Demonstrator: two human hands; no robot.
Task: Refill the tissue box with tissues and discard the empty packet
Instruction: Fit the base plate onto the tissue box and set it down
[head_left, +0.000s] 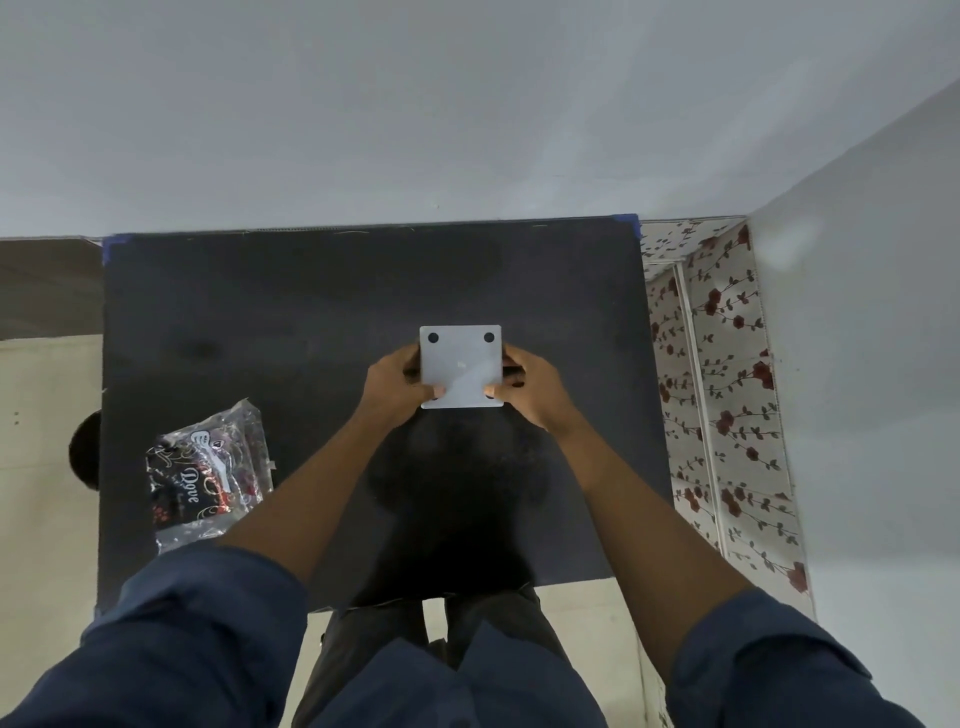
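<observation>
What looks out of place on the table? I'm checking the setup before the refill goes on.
Little stands out. The tissue packet lies crumpled and askew at the table's left edge, apart from the box. The left hand and right hand grip the white tissue box, whose face shows dark round dots, possibly its underside. No spill or damage visible.

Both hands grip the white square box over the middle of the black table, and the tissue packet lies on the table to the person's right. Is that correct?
Not quite. The head view shows the tissue packet on the person's left, near the table's left edge. The rest holds: the left hand and right hand grip the white square box over the middle of the black table.
</observation>
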